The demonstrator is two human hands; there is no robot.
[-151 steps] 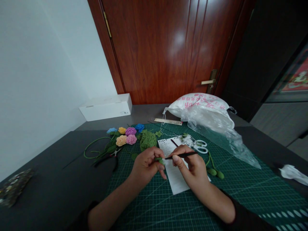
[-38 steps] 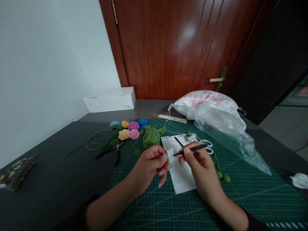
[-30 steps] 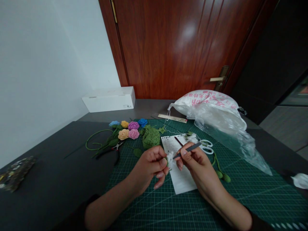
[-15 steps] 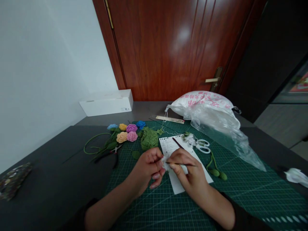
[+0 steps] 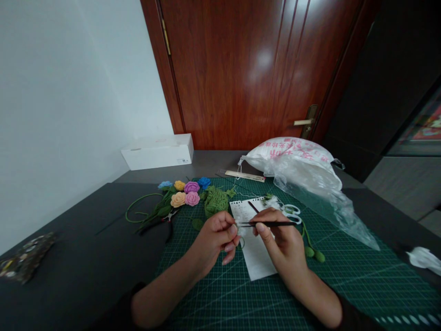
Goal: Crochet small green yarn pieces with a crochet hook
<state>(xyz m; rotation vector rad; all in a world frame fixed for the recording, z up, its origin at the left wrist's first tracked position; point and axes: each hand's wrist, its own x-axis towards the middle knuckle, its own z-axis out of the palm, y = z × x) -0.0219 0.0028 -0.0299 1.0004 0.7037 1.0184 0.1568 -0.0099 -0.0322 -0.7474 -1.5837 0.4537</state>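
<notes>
My left hand (image 5: 220,234) is closed, thumb and index finger pinching a small white fluffy piece (image 5: 243,231). A thin green loop shows just below it; whether it is joined to the white piece I cannot tell. Between the thumb and fingers of my right hand (image 5: 277,236) lie slim black tweezers (image 5: 277,224), held level. Their tips point left and reach the white piece by my left fingertips. Beneath both hands are a spiral-torn sheet of paper (image 5: 257,262) with writing and a green cutting mat (image 5: 213,294). A dark pen-like stick (image 5: 253,207) rests on the paper.
Behind my left hand are a green yarn ball (image 5: 216,201), several crocheted flowers (image 5: 192,198) and pliers (image 5: 168,218). White-handled scissors (image 5: 291,211), green buds (image 5: 315,253) and a large plastic bag (image 5: 296,161) lie right. A ruler (image 5: 244,176) and white box (image 5: 158,154) are farther back.
The tweezers now show more of their length and lie more level in my right hand, their tips by the left fingertips. The right hand has shifted slightly right. The camera view has tilted slightly.
</notes>
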